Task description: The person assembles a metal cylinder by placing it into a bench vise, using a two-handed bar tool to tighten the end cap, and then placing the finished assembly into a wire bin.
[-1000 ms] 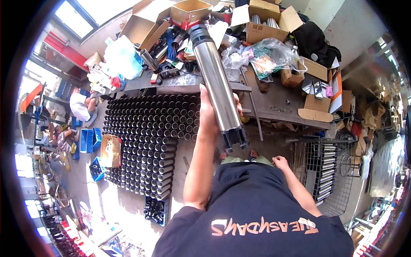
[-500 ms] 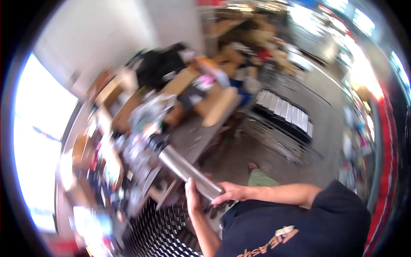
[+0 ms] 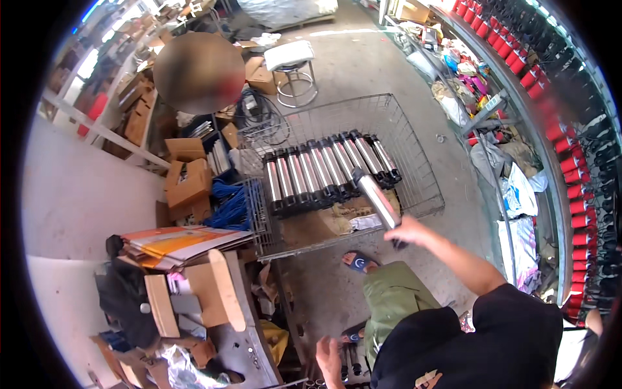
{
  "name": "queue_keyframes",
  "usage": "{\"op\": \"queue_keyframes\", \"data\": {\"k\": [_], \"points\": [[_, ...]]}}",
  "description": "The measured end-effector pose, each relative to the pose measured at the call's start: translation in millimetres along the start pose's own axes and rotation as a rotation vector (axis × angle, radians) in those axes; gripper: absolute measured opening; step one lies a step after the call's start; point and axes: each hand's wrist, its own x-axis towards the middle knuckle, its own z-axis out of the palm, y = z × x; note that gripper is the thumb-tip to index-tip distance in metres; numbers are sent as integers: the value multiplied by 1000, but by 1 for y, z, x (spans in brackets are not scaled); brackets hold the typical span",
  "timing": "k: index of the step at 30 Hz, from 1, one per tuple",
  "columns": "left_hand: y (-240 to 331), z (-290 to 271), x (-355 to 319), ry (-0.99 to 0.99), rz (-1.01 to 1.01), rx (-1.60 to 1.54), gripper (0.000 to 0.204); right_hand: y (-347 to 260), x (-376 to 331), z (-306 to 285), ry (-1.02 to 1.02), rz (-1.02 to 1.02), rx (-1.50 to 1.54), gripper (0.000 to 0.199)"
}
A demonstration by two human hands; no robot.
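My right hand (image 3: pixel 409 231) grips a shiny steel cylinder (image 3: pixel 378 199) by its lower end and holds it over the front of a wire mesh cart (image 3: pixel 424 170). Several matching steel cylinders with black ends (image 3: pixel 324 172) lie side by side in a row inside the cart, on cardboard. My left hand (image 3: pixel 328 353) hangs low at the bottom edge, fingers spread, holding nothing, just above more dark tubes.
A workbench (image 3: pixel 240 337) with cardboard pieces and a stack of flat boxes (image 3: pixel 178 243) stands at my left. Blue parts (image 3: pixel 230 206) fill a bin beside the cart. A stool (image 3: pixel 291 61) stands beyond. Red items (image 3: pixel 570 129) line shelves on the right.
I have turned from the bench and the floor of upright tubes toward the wire cart. The cylinder went from both hands to the right hand alone; the left hand dropped.
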Motion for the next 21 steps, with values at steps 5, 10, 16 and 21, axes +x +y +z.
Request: {"op": "queue_keyframes", "data": {"k": [5,10,16,21], "points": [[-115,15,37,-99,-335,-124,30,6,223,-100,253,279,-27,48],[-264,-34,-22,177,-583,-138,46,43,325,-150,563,-10,-311,90],[-355,-43,-90,450,-708,-349,41,44,256,-15,760,-181,-460,57],[-420,-30,-93,392,-538,-407,35,33,82,175,496,-687,-460,31]]}}
